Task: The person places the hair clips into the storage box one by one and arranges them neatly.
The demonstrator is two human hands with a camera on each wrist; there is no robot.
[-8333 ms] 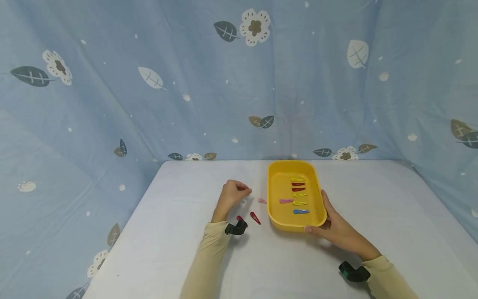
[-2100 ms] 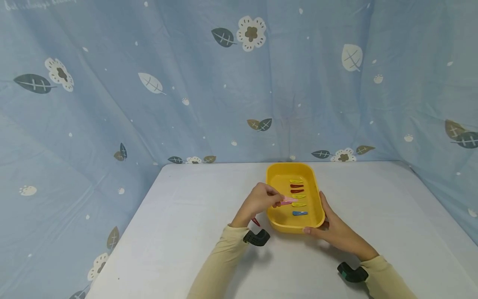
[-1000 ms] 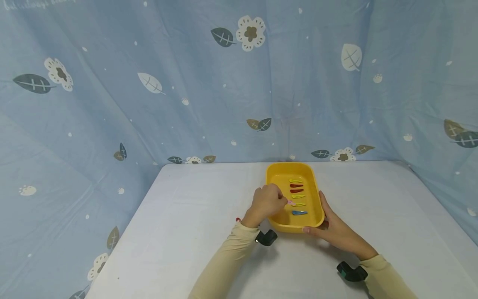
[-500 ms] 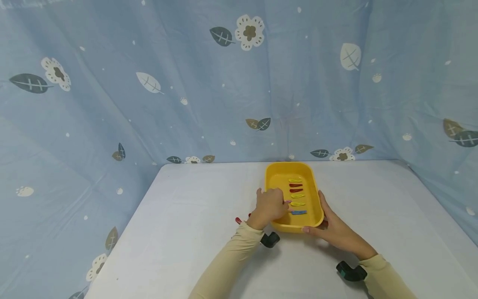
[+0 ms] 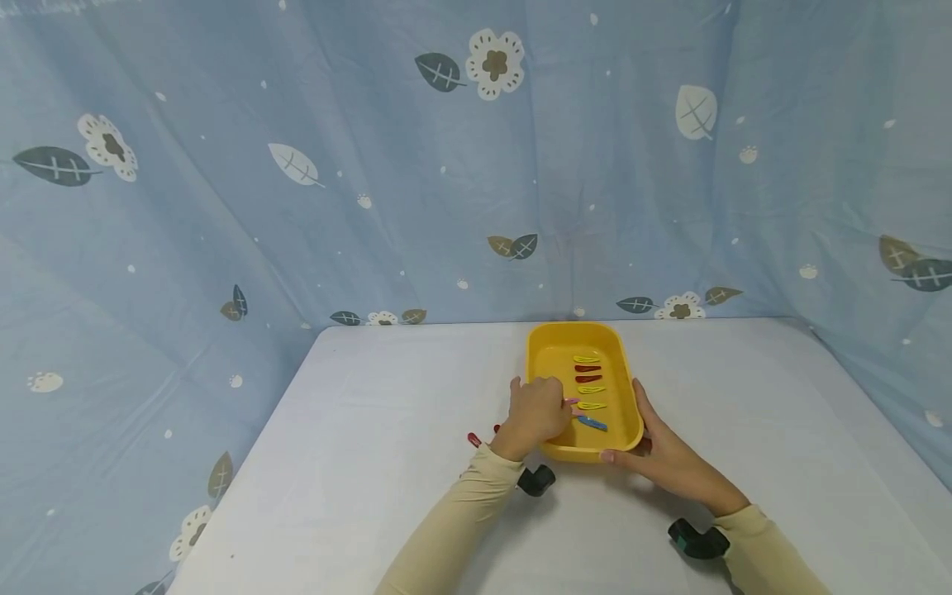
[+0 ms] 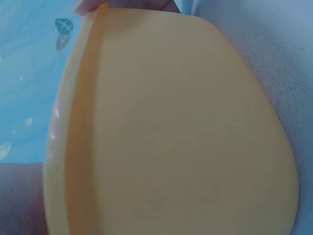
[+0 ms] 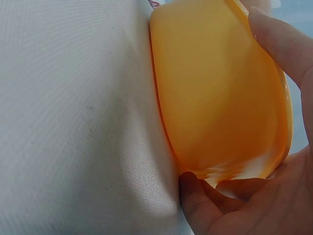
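A yellow tray (image 5: 552,357) stands on the white table. My left hand (image 5: 537,411) reaches over its left side, fingers curled down, pinching a pale pink hair clip (image 5: 577,414) that mostly hides behind the fingertips. Right beside it, a blue hair clip (image 5: 593,423) lies slanted. A darker pink hair clip (image 5: 571,401) pokes out past the knuckles. My right hand (image 5: 673,463) grips the tray's front right corner. In the right wrist view its thumb (image 7: 281,41) presses the rim, with fingers curled against the wall. The left wrist view shows just the tray's outer wall (image 6: 186,122).
Inside the tray, yellow hair clips (image 5: 592,406) and red hair clips (image 5: 588,379) lie in a column. Left of the tray, a red hair clip (image 5: 474,440) rests on the table, and another is partly behind my left wrist. A patterned blue curtain (image 5: 372,207) hangs behind.
My left hand brought the pale pink clip from the table into the tray, then shifted toward the front. The blue clip has turned from level to slanted. My right hand keeps its grip.
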